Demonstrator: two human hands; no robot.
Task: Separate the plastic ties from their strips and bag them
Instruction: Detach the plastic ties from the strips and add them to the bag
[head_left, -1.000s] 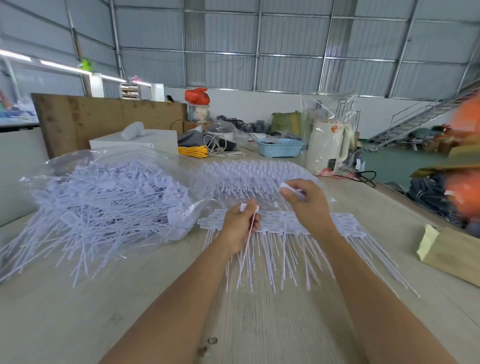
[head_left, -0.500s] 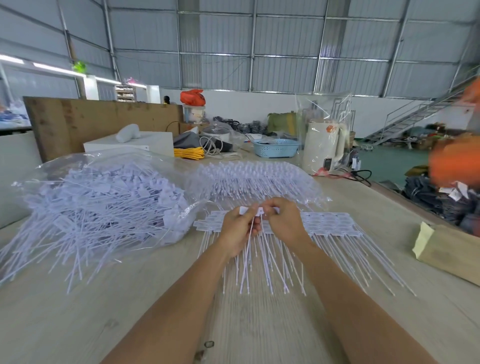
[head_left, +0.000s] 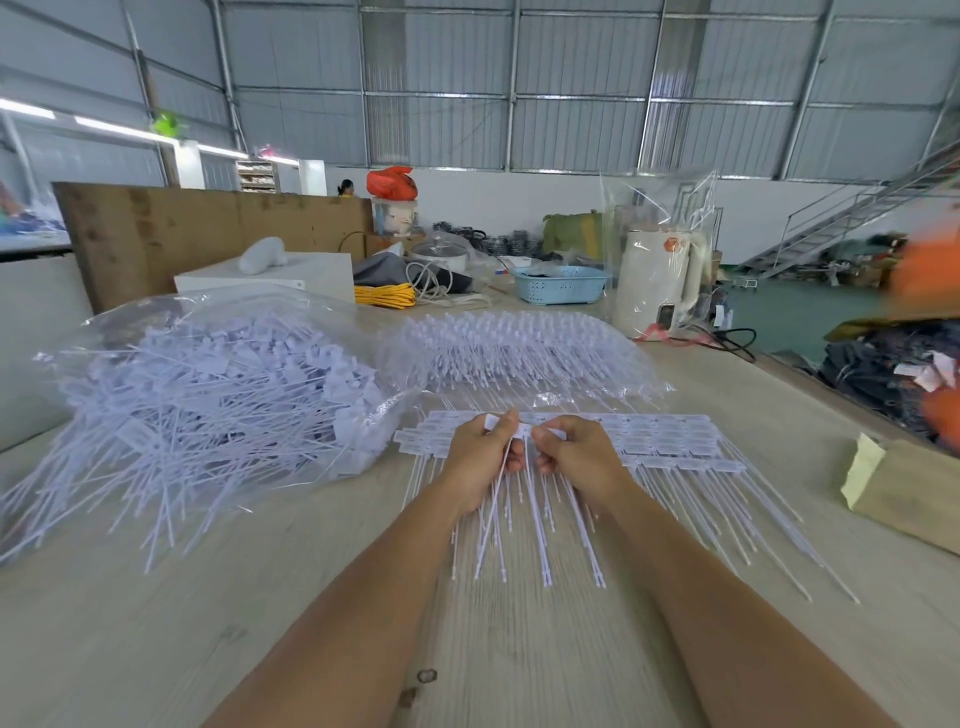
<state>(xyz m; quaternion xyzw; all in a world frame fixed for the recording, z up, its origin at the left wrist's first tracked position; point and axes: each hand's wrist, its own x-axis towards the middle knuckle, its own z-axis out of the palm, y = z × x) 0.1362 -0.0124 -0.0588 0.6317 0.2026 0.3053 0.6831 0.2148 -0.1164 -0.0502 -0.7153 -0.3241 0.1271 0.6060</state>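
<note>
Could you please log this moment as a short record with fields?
left hand: pinches a tie by its tag
right hand: pinches the next tie's tag
strips: flat on the table, under both hands
left bag: loose ties, some spilling out
far bag: stacked strips
basket: blue, at the table's back

I see white plastic ties (head_left: 670, 452) on flat strips at the desk's middle, label heads in rows, thin tails fanned toward the near edge. A clear bag (head_left: 218, 395) of loose ties lies toward the left edge, tails spilling out. Another clear bag (head_left: 519, 353) of strips lies behind, toward the far edge.
</note>
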